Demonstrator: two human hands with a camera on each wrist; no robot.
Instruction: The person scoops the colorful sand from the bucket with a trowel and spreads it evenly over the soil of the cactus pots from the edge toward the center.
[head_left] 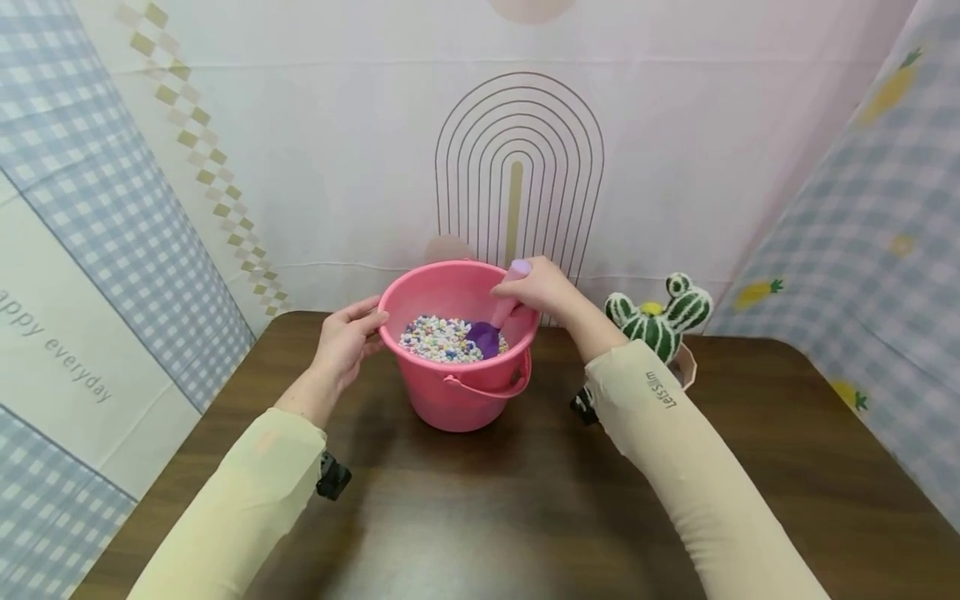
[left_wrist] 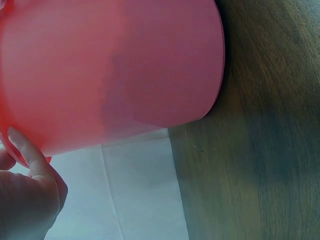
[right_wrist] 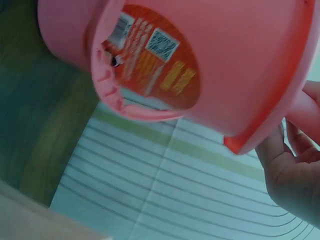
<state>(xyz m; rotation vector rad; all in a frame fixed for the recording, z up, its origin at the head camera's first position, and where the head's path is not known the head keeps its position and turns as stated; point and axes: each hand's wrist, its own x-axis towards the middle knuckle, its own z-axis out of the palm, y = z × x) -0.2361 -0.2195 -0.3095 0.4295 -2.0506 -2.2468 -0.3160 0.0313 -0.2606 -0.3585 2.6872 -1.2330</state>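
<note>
A pink bucket [head_left: 453, 404] stands upright on the wooden table, with many small multicoloured beads [head_left: 437, 340] inside. My left hand [head_left: 341, 343] grips the bucket's rim on the left side; its thumb [left_wrist: 30, 152] lies against the outside wall in the left wrist view. Over the right rim reaches my right hand [head_left: 546, 292], holding the pink handle of a small scoop [head_left: 486, 338]. The scoop's purple blade points down into the beads, and its tip is hidden among them. In the right wrist view the bucket's handle [right_wrist: 112, 95] hangs down beside a printed orange label [right_wrist: 160, 60].
A knitted cactus [head_left: 656, 333] in a pale pot stands to the right, partly behind my right forearm. Behind the table [head_left: 465, 517] hangs a white patterned cloth [head_left: 337, 167]. Checked cloth [head_left: 862, 275] hangs at both sides.
</note>
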